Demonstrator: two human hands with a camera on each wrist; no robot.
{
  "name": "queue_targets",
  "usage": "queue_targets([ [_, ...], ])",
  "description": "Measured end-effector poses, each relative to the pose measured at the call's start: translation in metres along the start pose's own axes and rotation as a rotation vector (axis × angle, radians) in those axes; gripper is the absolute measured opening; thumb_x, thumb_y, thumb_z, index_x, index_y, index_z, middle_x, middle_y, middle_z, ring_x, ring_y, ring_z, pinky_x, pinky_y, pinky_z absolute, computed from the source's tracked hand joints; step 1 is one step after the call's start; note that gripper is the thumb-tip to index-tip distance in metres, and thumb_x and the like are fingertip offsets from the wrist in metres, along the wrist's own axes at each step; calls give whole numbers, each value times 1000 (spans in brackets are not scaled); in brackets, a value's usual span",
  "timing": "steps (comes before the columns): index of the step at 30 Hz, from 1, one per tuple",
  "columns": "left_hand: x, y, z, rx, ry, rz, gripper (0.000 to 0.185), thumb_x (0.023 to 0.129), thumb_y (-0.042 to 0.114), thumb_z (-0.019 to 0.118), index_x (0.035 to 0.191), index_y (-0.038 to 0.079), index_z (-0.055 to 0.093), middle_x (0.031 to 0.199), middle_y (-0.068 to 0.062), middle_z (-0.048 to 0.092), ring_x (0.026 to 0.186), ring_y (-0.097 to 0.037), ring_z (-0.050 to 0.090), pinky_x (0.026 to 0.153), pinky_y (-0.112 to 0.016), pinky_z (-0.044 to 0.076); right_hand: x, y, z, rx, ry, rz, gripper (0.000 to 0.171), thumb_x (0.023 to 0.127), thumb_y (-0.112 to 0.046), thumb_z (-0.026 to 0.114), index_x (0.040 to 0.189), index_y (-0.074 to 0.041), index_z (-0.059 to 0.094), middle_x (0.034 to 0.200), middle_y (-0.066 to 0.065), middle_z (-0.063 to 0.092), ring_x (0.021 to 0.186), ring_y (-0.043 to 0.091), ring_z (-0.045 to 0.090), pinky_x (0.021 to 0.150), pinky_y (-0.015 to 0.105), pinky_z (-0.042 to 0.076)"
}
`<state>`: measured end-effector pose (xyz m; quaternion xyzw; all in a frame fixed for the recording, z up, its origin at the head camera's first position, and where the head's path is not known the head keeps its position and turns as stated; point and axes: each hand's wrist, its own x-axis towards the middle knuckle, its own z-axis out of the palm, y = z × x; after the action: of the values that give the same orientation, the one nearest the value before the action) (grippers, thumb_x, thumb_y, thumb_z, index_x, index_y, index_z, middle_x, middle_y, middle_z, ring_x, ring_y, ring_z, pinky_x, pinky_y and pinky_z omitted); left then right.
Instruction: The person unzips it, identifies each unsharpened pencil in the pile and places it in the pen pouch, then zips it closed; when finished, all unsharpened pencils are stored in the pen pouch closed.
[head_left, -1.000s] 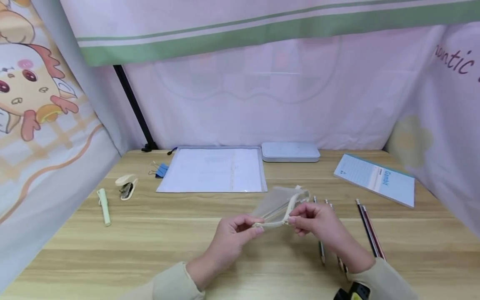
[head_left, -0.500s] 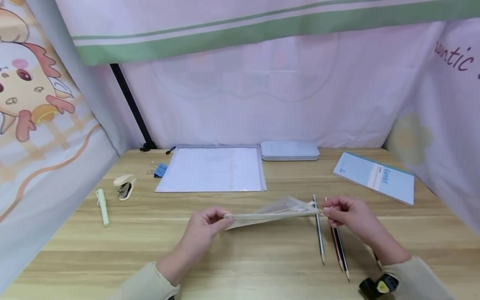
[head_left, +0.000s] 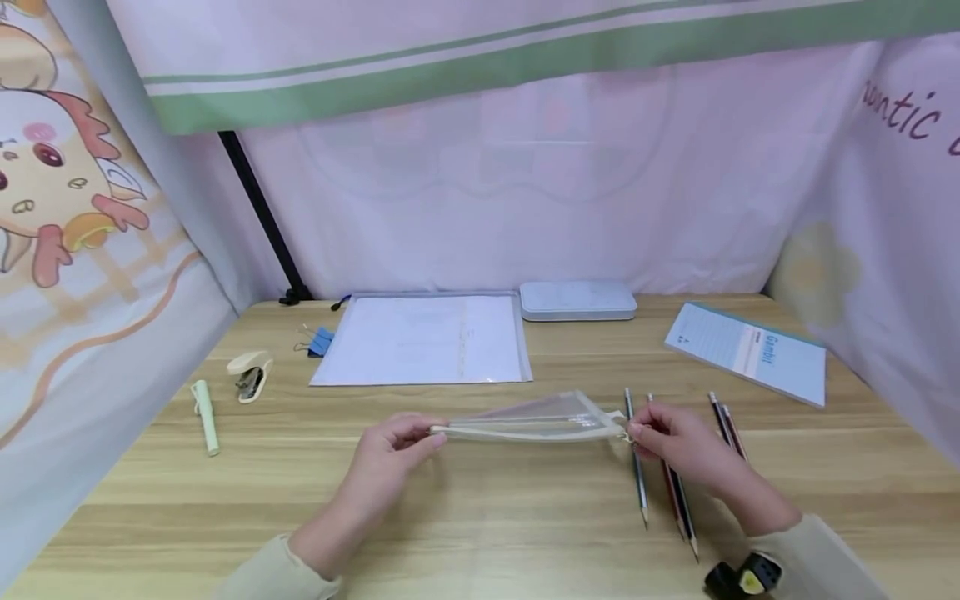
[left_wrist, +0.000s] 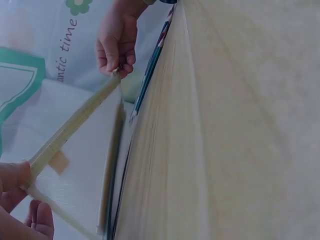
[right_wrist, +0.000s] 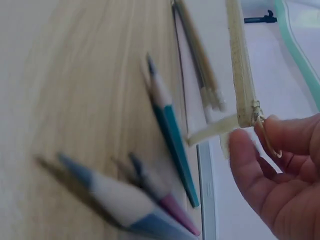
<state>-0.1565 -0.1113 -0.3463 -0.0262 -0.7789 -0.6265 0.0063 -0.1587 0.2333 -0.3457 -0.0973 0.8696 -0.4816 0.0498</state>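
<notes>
A see-through zip pouch [head_left: 540, 419] with a cream zipper is stretched between the two hands above the table. My left hand [head_left: 390, 467] pinches its left end between thumb and fingers. At the right end, my right hand [head_left: 686, 446] holds the metal zipper pull [right_wrist: 270, 137]. The zipper tape [left_wrist: 75, 122] runs straight from hand to hand. Slim pencil-like sticks [right_wrist: 197, 55] show through the clear film. Below and beside the right hand lie a green-blue pencil [head_left: 637, 475], further dark pencils [head_left: 681, 508] and another group of pencils [head_left: 726, 421] partly behind the hand.
A clear folder with white paper [head_left: 423, 337], a pale flat case [head_left: 577, 302] and a notepad [head_left: 750, 354] lie toward the back. At left are a blue binder clip [head_left: 321, 342], a cream stapler [head_left: 251, 375] and a light green pen [head_left: 206, 417]. Fabric curtains surround the table.
My right hand has moved right with the zipper pull, then slightly back left. My left hand has moved left, and the pouch, bent before, is now drawn out long.
</notes>
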Motion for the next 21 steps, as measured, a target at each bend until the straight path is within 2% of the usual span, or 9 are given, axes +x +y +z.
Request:
queue_targets([
  [4, 2, -4, -5, -22, -32, -37, 21, 77, 4, 70, 98, 0, 68, 92, -7, 64, 82, -14, 57, 71, -20, 51, -2, -1, 0, 173, -48, -29, 18, 92, -7, 53, 92, 11, 53, 88, 8, 57, 81, 8, 58, 75, 27, 55],
  [8, 7, -9, -9, -24, -86, -97, 24, 75, 1, 71, 98, -3, 66, 92, -9, 63, 82, -15, 57, 71, -20, 51, -4, 3, 2, 251, -52, 6, 24, 87, -6, 59, 98, 15, 52, 90, 7, 59, 80, 8, 58, 73, 24, 54],
  [11, 11, -13, -12, -24, -149, -126, 36, 72, -3, 71, 107, -5, 62, 98, -12, 61, 85, -16, 57, 75, -22, 52, -4, 5, 3, 249, -57, 59, 46, 82, -6, 64, 118, 15, 44, 94, 9, 60, 81, 12, 58, 74, 25, 52],
  [14, 14, -17, -15, -29, -235, -141, 58, 70, -8, 69, 124, -7, 49, 104, -16, 58, 88, -18, 58, 80, -26, 53, -2, 7, 3, 232, -102, 100, 72, 79, -6, 66, 137, 10, 25, 99, 13, 58, 85, 16, 57, 75, 26, 50],
  [18, 18, -23, -18, -19, -316, -159, 81, 69, -10, 67, 140, -6, 28, 106, -19, 55, 89, -21, 58, 81, -30, 53, 3, 7, 4, 208, -197, 119, 85, 77, -6, 66, 142, 11, 13, 94, 12, 57, 81, 17, 54, 69, 25, 48],
  [21, 22, -27, -17, 12, -334, -167, 85, 68, -11, 68, 142, -5, 25, 105, -18, 54, 89, -21, 57, 80, -30, 53, 5, 6, 5, 195, -252, 114, 87, 75, -5, 67, 141, 13, 13, 88, 10, 55, 76, 15, 53, 64, 23, 47],
])
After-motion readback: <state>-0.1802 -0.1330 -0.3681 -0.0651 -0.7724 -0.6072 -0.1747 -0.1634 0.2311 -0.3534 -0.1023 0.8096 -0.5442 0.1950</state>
